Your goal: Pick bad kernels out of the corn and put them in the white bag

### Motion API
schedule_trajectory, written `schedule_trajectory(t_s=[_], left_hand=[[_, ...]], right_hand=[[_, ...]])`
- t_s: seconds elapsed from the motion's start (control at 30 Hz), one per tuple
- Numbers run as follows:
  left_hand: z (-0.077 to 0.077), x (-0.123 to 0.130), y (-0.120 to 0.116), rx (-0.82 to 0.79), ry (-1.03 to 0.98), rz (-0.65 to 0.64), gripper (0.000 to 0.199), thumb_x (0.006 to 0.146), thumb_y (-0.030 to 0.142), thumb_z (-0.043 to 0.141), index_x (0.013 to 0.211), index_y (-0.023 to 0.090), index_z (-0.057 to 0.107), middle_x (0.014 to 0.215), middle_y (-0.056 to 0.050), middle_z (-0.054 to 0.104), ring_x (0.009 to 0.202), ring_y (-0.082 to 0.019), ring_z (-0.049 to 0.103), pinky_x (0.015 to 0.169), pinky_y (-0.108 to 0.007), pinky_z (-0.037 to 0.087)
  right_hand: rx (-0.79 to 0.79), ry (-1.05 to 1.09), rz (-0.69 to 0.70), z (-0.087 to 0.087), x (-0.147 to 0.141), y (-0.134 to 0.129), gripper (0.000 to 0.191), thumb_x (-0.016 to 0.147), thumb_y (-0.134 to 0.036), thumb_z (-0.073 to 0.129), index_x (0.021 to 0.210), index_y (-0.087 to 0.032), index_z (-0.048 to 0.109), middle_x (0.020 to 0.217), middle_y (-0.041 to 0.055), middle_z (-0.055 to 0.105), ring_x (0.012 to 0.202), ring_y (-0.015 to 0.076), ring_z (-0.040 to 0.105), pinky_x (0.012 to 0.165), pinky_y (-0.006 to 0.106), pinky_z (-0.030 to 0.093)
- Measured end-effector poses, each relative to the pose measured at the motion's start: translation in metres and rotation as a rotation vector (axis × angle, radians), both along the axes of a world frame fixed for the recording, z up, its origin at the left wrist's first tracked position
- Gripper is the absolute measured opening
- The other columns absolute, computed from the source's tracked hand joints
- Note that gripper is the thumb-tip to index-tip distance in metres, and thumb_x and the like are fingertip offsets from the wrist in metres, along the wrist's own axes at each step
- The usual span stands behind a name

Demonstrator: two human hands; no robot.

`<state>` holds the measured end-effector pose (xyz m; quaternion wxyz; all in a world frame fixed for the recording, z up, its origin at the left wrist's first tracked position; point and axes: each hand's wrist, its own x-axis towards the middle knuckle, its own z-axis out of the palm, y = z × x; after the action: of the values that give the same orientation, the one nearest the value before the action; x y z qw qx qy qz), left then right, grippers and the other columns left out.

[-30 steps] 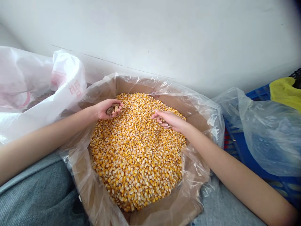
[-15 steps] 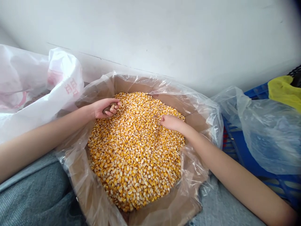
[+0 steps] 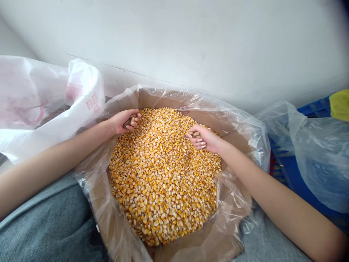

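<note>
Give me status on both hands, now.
Left hand, right hand: cupped, brown bits in each. Over dried corn kernels. Plastic liner around corn, not blocking.

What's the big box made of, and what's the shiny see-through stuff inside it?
The box looks like plain brown cardboard, with a dull, papery surface. The liner seems to be thin clear plastic: it's glossy and crinkled, and you can see the cardboard through it.

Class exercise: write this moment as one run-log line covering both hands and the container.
left hand: cupping brown bits | right hand: cupping more | below: dried corn kernels | container: plastic-lined cardboard box
</note>
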<state>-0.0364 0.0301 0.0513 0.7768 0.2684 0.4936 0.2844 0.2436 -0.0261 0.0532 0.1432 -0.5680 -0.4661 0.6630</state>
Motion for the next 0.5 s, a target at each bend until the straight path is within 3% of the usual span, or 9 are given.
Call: schedule_trajectory(t_s=[0.07, 0.17, 0.33, 0.5], left_hand=[[0.001, 0.000, 0.000, 0.015, 0.019, 0.011, 0.018, 0.076, 0.023, 0.041, 0.061, 0.014, 0.045, 0.044, 0.004, 0.036, 0.027, -0.003, 0.030, 0.019, -0.011, 0.017], [0.002, 0.001, -0.003, 0.049, 0.056, 0.006, 0.022, 0.077, 0.028, 0.041, 0.061, 0.014, 0.047, 0.043, 0.003, 0.038, 0.027, -0.004, 0.032, 0.020, -0.011, 0.016], [0.004, 0.003, -0.006, 0.160, 0.154, 0.035, 0.035, 0.079, 0.038, 0.034, 0.060, 0.013, 0.048, 0.042, 0.000, 0.042, 0.026, -0.006, 0.035, 0.021, -0.014, 0.018], [-0.004, 0.002, -0.007, 0.342, 0.341, -0.023, 0.026, 0.078, 0.029, 0.041, 0.058, 0.013, 0.048, 0.039, 0.002, 0.042, 0.025, -0.006, 0.037, 0.021, -0.014, 0.018]], right_hand=[[-0.073, 0.243, -0.042, 0.007, -0.003, -0.001, 0.021, 0.071, -0.031, 0.031, 0.054, -0.019, 0.033, 0.037, -0.0079, 0.015, 0.031, 0.0048, 0.009, 0.030, 0.017, 0.013], [-0.096, 0.382, -0.058, 0.015, -0.008, -0.004, 0.022, 0.071, -0.030, 0.030, 0.053, -0.018, 0.033, 0.035, -0.0066, 0.018, 0.030, 0.0050, 0.012, 0.029, 0.016, 0.013], [-0.085, 0.386, -0.052, 0.022, -0.011, -0.008, 0.027, 0.074, -0.033, 0.024, 0.058, -0.017, 0.039, 0.045, -0.0023, 0.035, 0.030, 0.0045, 0.018, 0.030, 0.017, 0.011], [-0.063, 0.381, -0.036, 0.017, -0.011, -0.009, 0.029, 0.078, -0.036, 0.026, 0.063, -0.017, 0.042, 0.050, -0.0016, 0.039, 0.032, 0.0039, 0.021, 0.031, 0.017, 0.012]])
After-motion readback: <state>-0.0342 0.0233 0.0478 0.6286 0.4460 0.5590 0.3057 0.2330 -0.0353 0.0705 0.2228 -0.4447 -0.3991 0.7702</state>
